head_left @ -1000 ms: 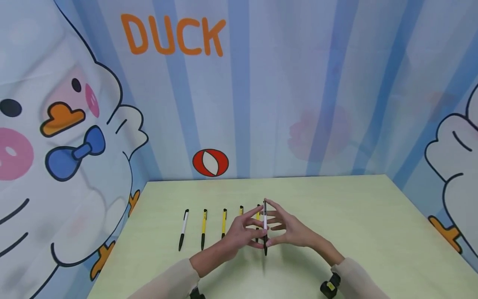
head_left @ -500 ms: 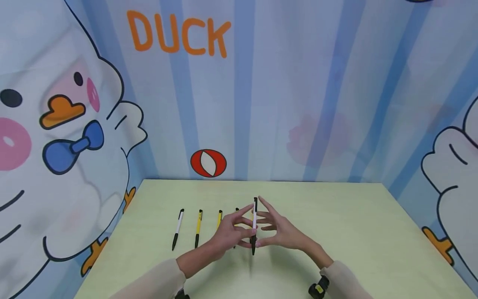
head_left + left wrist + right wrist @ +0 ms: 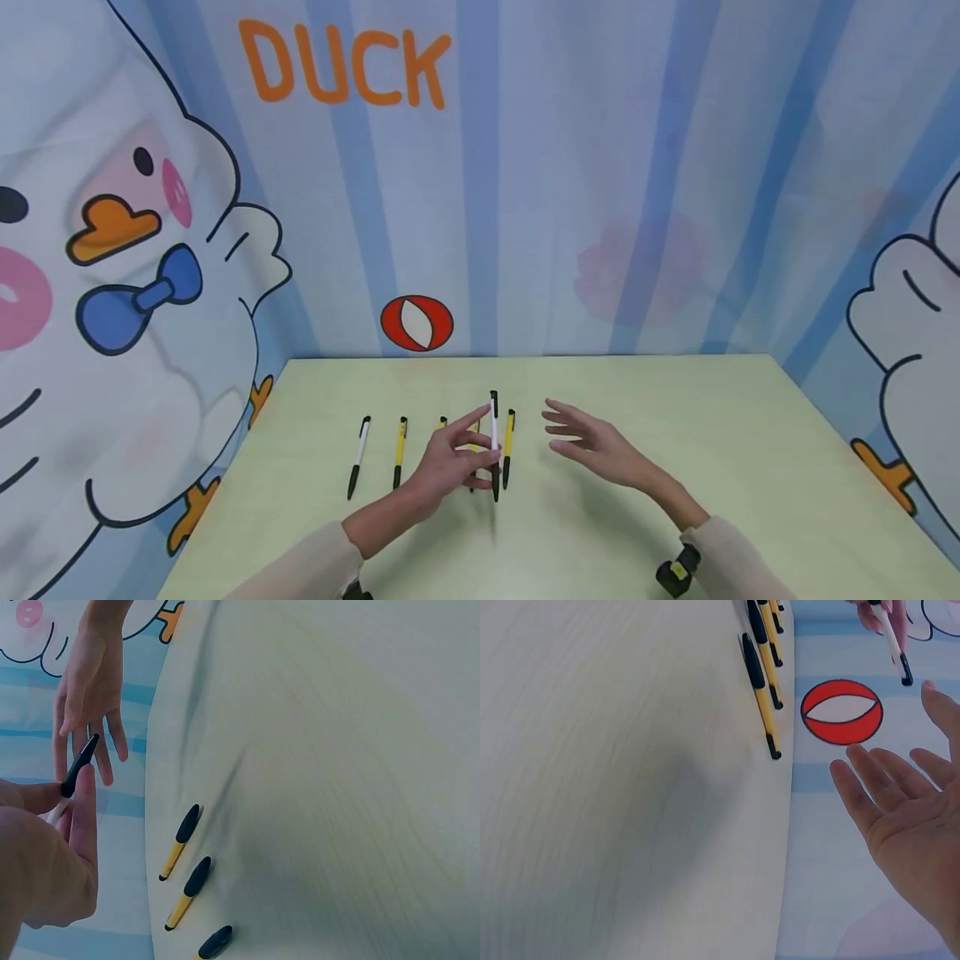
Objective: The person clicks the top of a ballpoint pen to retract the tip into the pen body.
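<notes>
In the head view my left hand (image 3: 444, 463) pinches a white pen (image 3: 494, 433) with black ends between thumb and fingers. It is held upright above the table, clip end up and black grip down. To the right, apart from the pen, my right hand (image 3: 600, 446) hovers with relaxed fingers and holds nothing. The left wrist view shows the held pen's black grip (image 3: 79, 766) between thumb and finger. The right wrist view shows my open right palm (image 3: 915, 825). Just right of the held pen lies a yellow pen (image 3: 509, 448).
Another white pen (image 3: 359, 457) lies at the left end of a row on the pale table (image 3: 675, 400). Beside it lies a yellow pen (image 3: 401, 452); more yellow pens are partly hidden behind my left hand. A striped curtain (image 3: 555, 167) stands behind the table.
My right hand has let go of the white pen's side and moved away to the right. The left hand keeps the pen upright, and the rightmost yellow pen now shows fully.
</notes>
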A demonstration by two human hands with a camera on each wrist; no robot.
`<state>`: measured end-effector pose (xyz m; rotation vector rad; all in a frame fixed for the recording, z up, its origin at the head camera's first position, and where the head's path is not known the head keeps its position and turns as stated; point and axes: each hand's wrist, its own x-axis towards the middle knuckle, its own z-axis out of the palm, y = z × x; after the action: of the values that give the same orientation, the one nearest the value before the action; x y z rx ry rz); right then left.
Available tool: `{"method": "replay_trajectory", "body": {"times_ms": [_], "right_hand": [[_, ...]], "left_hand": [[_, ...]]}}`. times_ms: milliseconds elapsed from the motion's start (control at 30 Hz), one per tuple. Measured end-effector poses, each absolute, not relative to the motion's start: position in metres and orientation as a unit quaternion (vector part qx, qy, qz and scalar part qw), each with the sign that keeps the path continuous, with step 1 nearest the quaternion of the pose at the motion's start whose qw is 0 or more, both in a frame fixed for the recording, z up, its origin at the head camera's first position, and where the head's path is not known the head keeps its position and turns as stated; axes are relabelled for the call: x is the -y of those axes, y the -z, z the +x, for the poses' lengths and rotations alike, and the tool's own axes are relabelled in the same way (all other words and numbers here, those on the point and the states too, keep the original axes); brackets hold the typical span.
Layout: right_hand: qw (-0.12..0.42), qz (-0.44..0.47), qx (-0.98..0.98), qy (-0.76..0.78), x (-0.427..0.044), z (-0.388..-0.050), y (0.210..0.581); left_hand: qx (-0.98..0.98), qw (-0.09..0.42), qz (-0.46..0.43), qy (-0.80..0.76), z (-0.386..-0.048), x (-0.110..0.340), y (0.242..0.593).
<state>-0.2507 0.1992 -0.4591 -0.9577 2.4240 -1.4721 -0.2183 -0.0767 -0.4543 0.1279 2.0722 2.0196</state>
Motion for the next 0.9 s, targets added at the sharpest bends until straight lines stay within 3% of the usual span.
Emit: {"method": "replay_trajectory", "body": {"times_ms": [433, 900], "right_hand": [[0.084, -0.265, -0.798, 0.535, -0.256, -0.248, 0.473], [0.08, -0.252, -0.798, 0.542, -0.278, -0.233, 0.48]], "left_hand": [[-0.728, 0.113, 0.008, -0.676, -0.225, 0.089, 0.46], [-0.739, 0.157, 0.04, -0.655, -0.248, 0.067, 0.476]]}}
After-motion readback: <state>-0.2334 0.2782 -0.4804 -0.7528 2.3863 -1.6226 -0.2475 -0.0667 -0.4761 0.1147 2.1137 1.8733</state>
